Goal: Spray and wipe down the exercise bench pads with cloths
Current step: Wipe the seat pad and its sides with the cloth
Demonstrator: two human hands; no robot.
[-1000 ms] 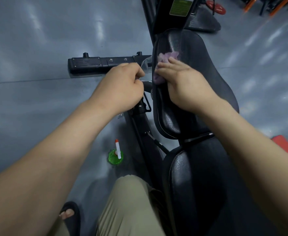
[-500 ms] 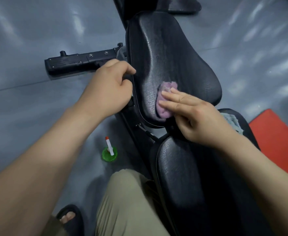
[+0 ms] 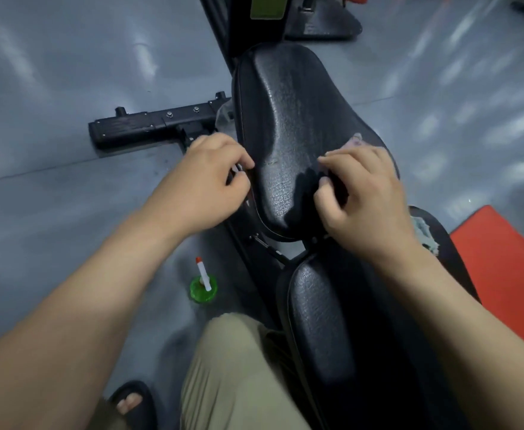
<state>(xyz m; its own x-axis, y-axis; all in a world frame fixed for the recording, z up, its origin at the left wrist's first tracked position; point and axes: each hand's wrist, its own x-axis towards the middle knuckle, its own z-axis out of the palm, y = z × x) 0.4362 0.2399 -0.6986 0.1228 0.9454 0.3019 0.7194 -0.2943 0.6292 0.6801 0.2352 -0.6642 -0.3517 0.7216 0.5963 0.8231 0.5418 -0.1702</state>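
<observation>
**Me:** Right hand (image 3: 366, 197) is curled over the purple cloth (image 3: 358, 142), gripping it at the far pad's (image 3: 285, 119) right edge. The cloth's tip shows past my fingers.
**Them:** Left?
**Me:** Left hand (image 3: 205, 184) is curled at that pad's left edge, with something white between the fingers. Can't tell what it holds.
**Them:** Rest?
**Me:** Green bottle (image 3: 203, 285) is on the floor (image 3: 68, 212), near-left of the far pad. Pale cloth (image 3: 425, 231) lies near-right of it, on the near pad (image 3: 316, 321).

1. Spray bottle (image 3: 203, 283) is sitting on the floor (image 3: 68, 212), left of the near pad (image 3: 316, 321).
2. Far pad (image 3: 291, 125) is lying just beyond, cloth (image 3: 355, 141) resting on its right edge.
3. Mat (image 3: 502, 259) is lying off right.
</observation>
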